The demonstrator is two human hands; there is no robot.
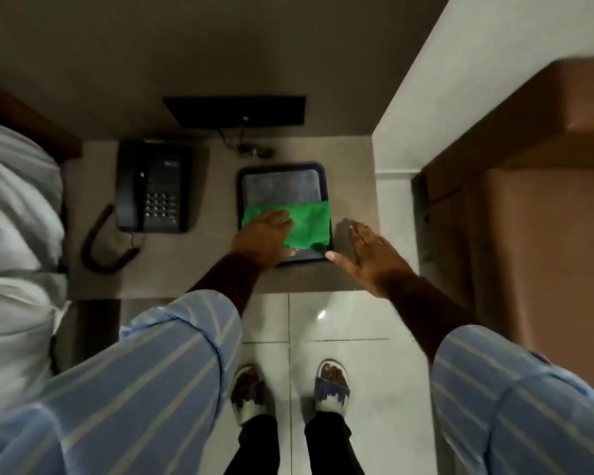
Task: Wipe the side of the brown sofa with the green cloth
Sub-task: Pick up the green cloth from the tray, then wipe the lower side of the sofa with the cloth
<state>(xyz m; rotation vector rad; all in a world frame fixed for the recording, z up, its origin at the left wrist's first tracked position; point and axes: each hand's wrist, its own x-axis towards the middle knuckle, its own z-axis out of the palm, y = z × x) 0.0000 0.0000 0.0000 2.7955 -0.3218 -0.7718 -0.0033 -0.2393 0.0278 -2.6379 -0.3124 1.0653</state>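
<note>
The green cloth (306,222) lies flat across the near half of a dark tray (242,180) on a low grey table. My left hand (263,236) rests palm down on the cloth's left part, fingers spread, covering that side. My right hand (371,255) hovers flat and open just right of the tray, thumb near the tray's front right corner, holding nothing. The brown sofa (528,234) stands at the right, its side panel facing the table, apart from both hands.
A grey towel (278,186) lies in the tray under the cloth. A black telephone (151,185) with a coiled cord sits at the table's left. A black panel (235,109) and cable are at the back. White bedding (14,234) lies left; my sandalled feet stand on pale tiles.
</note>
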